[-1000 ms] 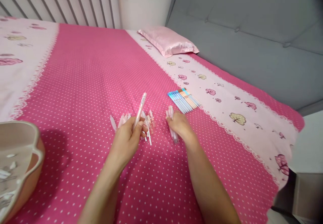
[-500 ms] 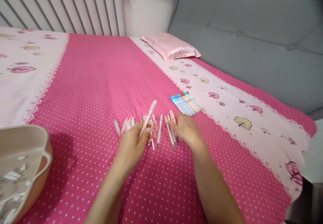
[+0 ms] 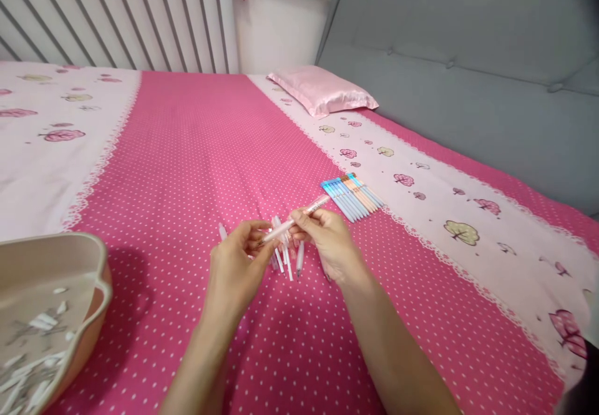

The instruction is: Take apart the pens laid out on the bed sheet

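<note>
A pale pink pen (image 3: 281, 229) is held aslant between my two hands. My left hand (image 3: 236, 268) closes its fingers at the pen's lower left tip. On the barrel, the thumb and fingers of my right hand (image 3: 330, 243) grip it, and its upper right end sticks out past them. Beneath lie several loose pen parts, including a white tube (image 3: 289, 266) and a whitish pen piece (image 3: 300, 258); my hands partly cover this pile. Left of it shows the end of a pale pink pen part (image 3: 223, 231).
Beyond my right hand, several blue and peach pens (image 3: 349, 200) lie in a neat row. A beige bin (image 3: 100, 253) at the left holds small white and grey pieces. Farther back are a pink pillow (image 3: 321, 90), a grey headboard (image 3: 444, 40) and a radiator (image 3: 182, 22).
My right hand has left the pink pens on the bed and moved left to grip the pen in my left hand. The pen has tipped to the right. The view has shifted slightly.
</note>
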### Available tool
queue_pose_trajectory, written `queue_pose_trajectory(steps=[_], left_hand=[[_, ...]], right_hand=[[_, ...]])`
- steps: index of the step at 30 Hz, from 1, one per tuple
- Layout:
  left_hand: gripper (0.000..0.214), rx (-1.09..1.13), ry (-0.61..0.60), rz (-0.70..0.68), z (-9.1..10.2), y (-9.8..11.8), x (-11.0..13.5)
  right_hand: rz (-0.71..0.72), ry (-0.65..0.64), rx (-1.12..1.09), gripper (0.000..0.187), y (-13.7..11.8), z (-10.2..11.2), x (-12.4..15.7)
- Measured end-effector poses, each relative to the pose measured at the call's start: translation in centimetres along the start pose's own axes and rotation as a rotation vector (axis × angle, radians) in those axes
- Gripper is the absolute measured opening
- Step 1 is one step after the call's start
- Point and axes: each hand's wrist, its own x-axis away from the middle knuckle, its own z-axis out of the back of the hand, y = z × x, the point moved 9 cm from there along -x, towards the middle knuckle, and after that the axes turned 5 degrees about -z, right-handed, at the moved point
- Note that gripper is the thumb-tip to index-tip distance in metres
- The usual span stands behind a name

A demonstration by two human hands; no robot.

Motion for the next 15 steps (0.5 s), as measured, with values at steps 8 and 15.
queue_pose_trajectory(steps=[8, 15], left_hand=[[0.022, 0.016, 0.056, -0.021, 0.9, 0.9, -0.1], [0.030, 0.161, -0.025, 0.106, 0.3, 0.1, 0.1]], right_hand=[[-0.007, -0.004, -0.106, 0.025, 0.1, 0.1, 0.1], [0.018, -0.077, -0.148, 0.024, -0.5, -0.4, 0.2]])
